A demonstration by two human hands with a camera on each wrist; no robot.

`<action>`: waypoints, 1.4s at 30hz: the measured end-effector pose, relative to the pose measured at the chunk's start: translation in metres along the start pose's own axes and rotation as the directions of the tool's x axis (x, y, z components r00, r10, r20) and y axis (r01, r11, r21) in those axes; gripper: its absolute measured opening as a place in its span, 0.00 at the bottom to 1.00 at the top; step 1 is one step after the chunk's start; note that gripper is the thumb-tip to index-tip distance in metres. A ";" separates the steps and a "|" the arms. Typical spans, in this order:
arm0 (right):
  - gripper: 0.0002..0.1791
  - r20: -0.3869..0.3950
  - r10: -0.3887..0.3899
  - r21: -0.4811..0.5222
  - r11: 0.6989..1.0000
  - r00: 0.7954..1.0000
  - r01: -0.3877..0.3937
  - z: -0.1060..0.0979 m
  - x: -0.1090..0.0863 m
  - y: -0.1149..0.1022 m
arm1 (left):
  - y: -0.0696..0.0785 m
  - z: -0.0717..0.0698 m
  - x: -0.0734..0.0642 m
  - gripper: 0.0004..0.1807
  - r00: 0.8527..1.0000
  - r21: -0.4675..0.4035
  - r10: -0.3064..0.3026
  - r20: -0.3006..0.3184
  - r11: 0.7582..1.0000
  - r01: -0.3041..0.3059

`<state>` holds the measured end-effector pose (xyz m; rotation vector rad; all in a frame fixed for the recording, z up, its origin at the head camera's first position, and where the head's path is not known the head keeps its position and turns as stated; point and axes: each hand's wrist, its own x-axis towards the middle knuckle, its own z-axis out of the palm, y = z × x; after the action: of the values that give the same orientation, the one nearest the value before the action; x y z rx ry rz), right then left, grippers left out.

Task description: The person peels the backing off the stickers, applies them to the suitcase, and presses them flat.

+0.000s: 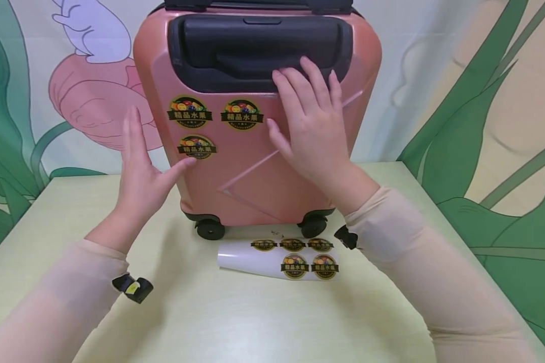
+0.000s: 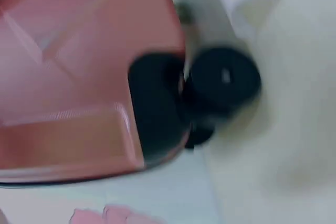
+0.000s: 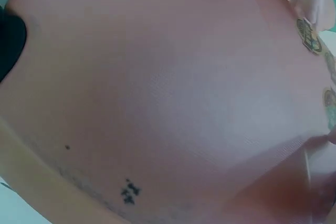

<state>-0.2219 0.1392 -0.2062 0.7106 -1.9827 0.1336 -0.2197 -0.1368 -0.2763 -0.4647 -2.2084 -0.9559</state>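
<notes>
Presently, the suitcase (image 1: 250, 151) stands upright on the counter (image 1: 263, 322) at twelve o'clock, the sticker sheet (image 1: 263, 262) at six, presumably for easy reach. The left hand (image 1: 143, 166), spread and empty, sets its thumb at the lower sticker (image 1: 197, 146) at eight, apparently for smoothing; the right hand (image 1: 315, 118), loosely extended and empty, seemingly steadies the suitcase at three.

Passage over near tabletop (image 1: 263, 322), with suitcase (image 1: 250, 201) as barrier behind the sticker sheet (image 1: 263, 260).
</notes>
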 end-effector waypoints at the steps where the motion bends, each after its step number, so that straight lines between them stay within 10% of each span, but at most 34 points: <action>1: 0.28 0.004 0.003 -0.001 1.000 1.000 -0.003 0.000 -0.001 0.000 | -0.002 0.000 0.003 0.56 0.996 0.063 0.083 -0.016 0.995 -0.082; 3: 0.29 0.010 0.008 0.000 1.000 1.000 -0.008 0.001 -0.002 0.001 | -0.005 0.001 0.009 0.57 0.961 0.195 0.269 -0.059 0.948 -0.254; 6: 0.29 0.009 0.006 -0.001 1.000 1.000 -0.006 0.002 -0.002 0.002 | -0.008 0.005 0.018 0.55 0.870 0.325 0.481 -0.110 0.845 -0.426; 15: 0.31 0.000 0.007 0.006 1.000 1.000 -0.007 0.009 -0.002 0.001 | 0.002 0.000 0.047 0.49 0.712 0.462 0.698 -0.077 0.657 -0.595; 25: 0.32 -0.014 0.020 0.016 1.000 1.000 -0.020 0.012 -0.002 0.000 | -0.004 -0.013 0.065 0.52 0.682 0.402 0.732 -0.007 0.626 -0.668; 29: 0.32 -0.033 0.024 0.026 0.999 0.999 -0.023 0.013 -0.001 -0.002 | -0.010 -0.011 0.063 0.53 0.709 0.375 0.705 0.028 0.650 -0.661; 36: 0.32 -0.052 0.036 0.056 0.998 0.998 -0.033 0.013 0.002 -0.004 | -0.019 -0.011 0.059 0.49 0.800 0.164 0.600 0.027 0.786 -0.595; 42: 0.32 -0.057 0.052 0.082 0.996 0.997 -0.047 0.014 0.000 -0.004 | -0.018 -0.008 0.057 0.35 0.810 0.144 0.586 0.005 0.801 -0.581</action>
<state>-0.2306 0.1303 -0.2138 0.7013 -1.9482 0.2626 -0.2661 -0.1518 -0.2415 -0.9814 -1.8884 -0.4646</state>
